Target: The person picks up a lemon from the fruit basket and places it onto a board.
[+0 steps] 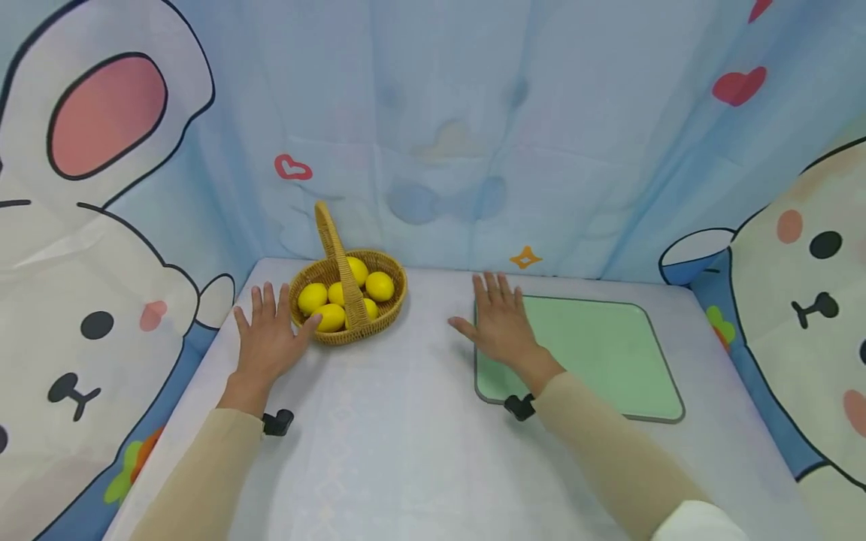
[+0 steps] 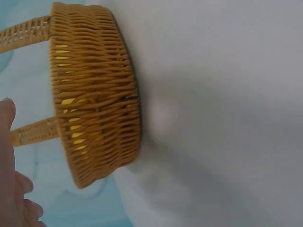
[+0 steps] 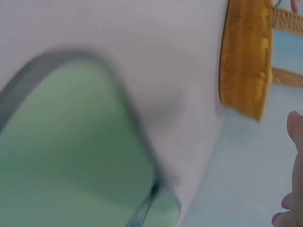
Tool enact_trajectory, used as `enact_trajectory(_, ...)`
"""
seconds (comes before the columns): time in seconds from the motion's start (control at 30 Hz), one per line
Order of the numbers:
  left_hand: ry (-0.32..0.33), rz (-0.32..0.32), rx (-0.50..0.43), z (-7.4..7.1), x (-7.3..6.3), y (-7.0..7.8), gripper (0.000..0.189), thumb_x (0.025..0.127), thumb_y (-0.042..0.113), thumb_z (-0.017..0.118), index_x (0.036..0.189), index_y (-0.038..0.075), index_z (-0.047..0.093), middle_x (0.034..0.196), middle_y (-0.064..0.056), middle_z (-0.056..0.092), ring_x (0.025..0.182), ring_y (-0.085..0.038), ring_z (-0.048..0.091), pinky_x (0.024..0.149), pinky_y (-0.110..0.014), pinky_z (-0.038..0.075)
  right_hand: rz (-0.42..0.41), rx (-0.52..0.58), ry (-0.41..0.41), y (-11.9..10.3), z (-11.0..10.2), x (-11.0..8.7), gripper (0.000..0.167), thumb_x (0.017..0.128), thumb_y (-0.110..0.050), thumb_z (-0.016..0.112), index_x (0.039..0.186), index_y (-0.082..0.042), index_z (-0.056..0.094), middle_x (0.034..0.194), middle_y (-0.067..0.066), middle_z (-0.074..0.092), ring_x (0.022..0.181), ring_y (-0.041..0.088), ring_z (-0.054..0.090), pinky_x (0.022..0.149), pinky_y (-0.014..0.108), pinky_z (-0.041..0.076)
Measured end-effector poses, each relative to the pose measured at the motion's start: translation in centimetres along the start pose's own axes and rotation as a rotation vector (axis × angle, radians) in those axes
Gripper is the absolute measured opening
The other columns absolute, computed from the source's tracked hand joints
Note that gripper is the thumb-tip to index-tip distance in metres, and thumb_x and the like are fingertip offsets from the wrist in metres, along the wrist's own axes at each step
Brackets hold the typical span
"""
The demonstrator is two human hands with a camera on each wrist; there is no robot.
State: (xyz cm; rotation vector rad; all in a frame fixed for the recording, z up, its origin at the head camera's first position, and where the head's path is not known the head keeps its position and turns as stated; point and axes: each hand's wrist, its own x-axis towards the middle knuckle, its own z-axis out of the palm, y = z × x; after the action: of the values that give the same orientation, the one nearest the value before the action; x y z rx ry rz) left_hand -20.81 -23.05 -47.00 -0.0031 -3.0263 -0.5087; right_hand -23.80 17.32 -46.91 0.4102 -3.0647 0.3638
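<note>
My left hand [image 1: 267,342], fingers straight and spread, hovers just left of a wicker basket [image 1: 389,319]. Its thumb overlaps the basket's near rim in the head view. Several yellow lemons [image 1: 380,286] lie in the basket under an arched handle [image 1: 329,225]. From the left wrist the basket's woven side [image 2: 94,90] shows, with yellow through the gaps. Over the left edge of a pale green cutting board [image 1: 588,353] with a grey rim, my right hand [image 1: 501,323] is held with straight fingers and the thumb out. Neither hand holds anything.
Basket and board stand on a white-covered table [image 1: 392,451], the basket at the back left, the board at the right. A blue curtain [image 1: 440,90] with cartoon prints hangs behind and at both sides. Each wrist wears a small black camera mount [image 1: 277,423].
</note>
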Motion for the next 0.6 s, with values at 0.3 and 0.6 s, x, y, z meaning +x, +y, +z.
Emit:
enact_trajectory(0.3,-0.146,-0.049,-0.097,3.2,2.0,0.3,0.108,0.105,0.069,0.039,0.164,-0.01,-0.006,0.172,-0.033,-0.014,0.161,-0.047,-0.012,0.133,-0.062,0.002,-0.148,0.037,-0.205,-8.4,3.9,4.5,0.1,0.105,-0.067,0.047,0.17,-0.004,0.003,0.178,0.015,0.001,0.166,0.032,-0.001,0.135,0.055,0.005)
enact_trajectory(0.6,-0.178,-0.018,-0.149,2.8,2.4,0.4,0.117,0.1,0.076,0.046,0.165,-0.007,-0.005,0.174,-0.027,-0.015,0.162,-0.044,-0.012,0.133,-0.06,0.006,-0.109,0.031,-0.243,-10.1,5.0,4.7,0.104,0.103,-0.068,0.051,0.17,-0.006,0.002,0.179,0.013,-0.001,0.166,0.027,0.002,0.135,0.046,0.013)
